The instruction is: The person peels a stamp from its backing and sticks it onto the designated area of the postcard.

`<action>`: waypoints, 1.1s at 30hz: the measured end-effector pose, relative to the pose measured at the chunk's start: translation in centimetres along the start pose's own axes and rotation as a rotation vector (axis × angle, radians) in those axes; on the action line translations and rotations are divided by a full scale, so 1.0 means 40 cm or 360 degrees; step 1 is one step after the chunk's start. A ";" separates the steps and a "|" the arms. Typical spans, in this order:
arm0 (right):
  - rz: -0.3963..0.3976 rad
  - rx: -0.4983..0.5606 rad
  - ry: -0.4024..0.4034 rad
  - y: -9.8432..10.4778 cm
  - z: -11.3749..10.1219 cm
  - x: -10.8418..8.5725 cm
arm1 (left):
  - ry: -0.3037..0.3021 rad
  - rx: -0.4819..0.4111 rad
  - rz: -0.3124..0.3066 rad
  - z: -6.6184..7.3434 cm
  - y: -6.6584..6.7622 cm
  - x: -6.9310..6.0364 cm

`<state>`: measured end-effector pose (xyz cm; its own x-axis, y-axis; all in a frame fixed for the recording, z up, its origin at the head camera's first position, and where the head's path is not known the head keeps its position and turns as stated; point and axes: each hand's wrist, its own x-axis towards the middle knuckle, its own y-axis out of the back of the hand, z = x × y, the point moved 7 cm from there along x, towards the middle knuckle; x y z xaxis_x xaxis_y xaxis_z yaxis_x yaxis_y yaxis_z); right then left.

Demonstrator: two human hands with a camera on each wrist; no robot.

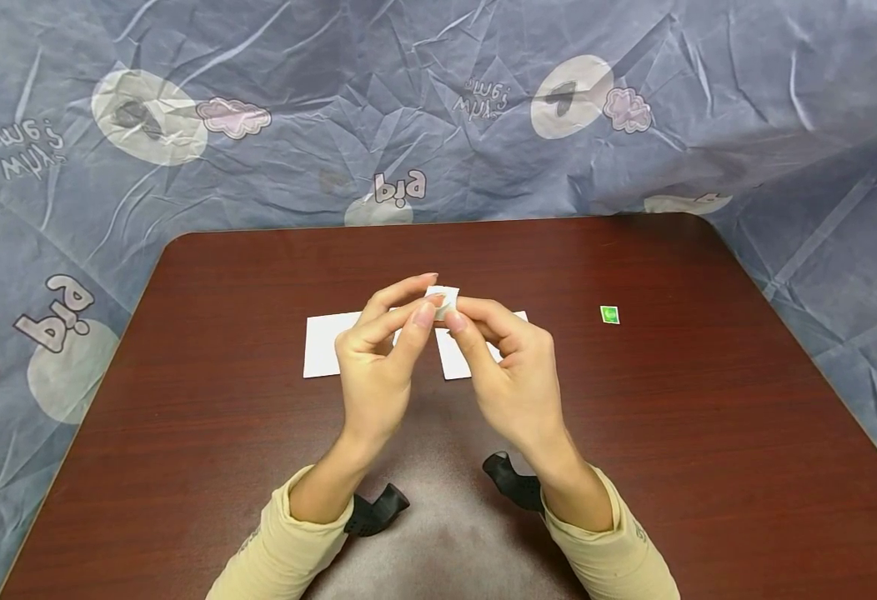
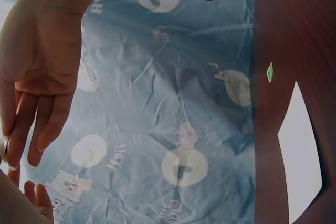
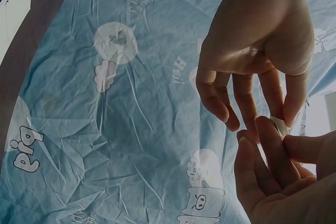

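In the head view, my left hand (image 1: pixel 377 362) and my right hand (image 1: pixel 517 367) come together in front of me, and both pinch one small white piece (image 1: pixel 448 295) between thumb and finger. I hold this piece up above the middle of the counter (image 1: pixel 709 417), somewhat closer to its far edge. Behind my hands, a left white card (image 1: pixel 323 346) and a right white card (image 1: pixel 455 358) lie on the counter, both partly hidden by my fingers. To the right of them, well apart and toward the far right corner, there lies a small green piece (image 1: pixel 609 315) with a pale border. I wear cream sleeves (image 1: pixel 296 546), and at each wrist a black curved part (image 1: pixel 380 510) sticks out inward. Beyond the far edge hangs a grey-blue printed cloth (image 1: pixel 378 83). In the left wrist view, my left hand comes down from the top, with its fingertips meeting the right hand at the lower left; the small white piece is hardly visible there. The small green piece and one white card appear on the counter. In the right wrist view, the fingertips of both hands touch around the small white piece, which shows only in part.
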<state>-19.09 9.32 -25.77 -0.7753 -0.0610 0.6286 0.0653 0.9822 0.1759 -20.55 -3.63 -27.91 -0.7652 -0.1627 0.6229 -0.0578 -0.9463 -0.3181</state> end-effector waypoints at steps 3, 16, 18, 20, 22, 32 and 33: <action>0.0001 0.0002 0.0014 0.000 0.000 0.000 | 0.0106 -0.0119 0.0005 -0.011 -0.003 -0.001; 0.0003 -0.0006 0.0057 -0.002 -0.004 0.000 | 0.0396 -0.0328 0.0059 -0.032 -0.003 -0.006; 0.0008 -0.0024 0.0063 -0.002 -0.005 0.000 | 0.0436 -0.0389 0.0057 -0.034 -0.005 -0.005; 0.0015 -0.0045 0.0068 -0.001 -0.005 -0.001 | 0.0465 -0.0434 0.0054 -0.036 -0.006 -0.005; 0.0021 -0.0065 0.0072 0.000 -0.006 -0.002 | 0.0483 -0.0456 0.0047 -0.037 -0.007 -0.006; 0.0025 -0.0087 0.0071 0.000 -0.006 -0.002 | 0.0442 -0.0470 0.0032 -0.034 -0.007 -0.004; 0.0025 -0.0084 0.0070 0.000 -0.007 -0.002 | 0.0424 -0.0472 0.0033 -0.033 -0.006 -0.004</action>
<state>-18.86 9.26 -25.63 -0.7455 -0.0544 0.6643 0.1113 0.9725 0.2045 -21.26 -3.01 -28.86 -0.9055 -0.0655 0.4193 -0.1935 -0.8155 -0.5454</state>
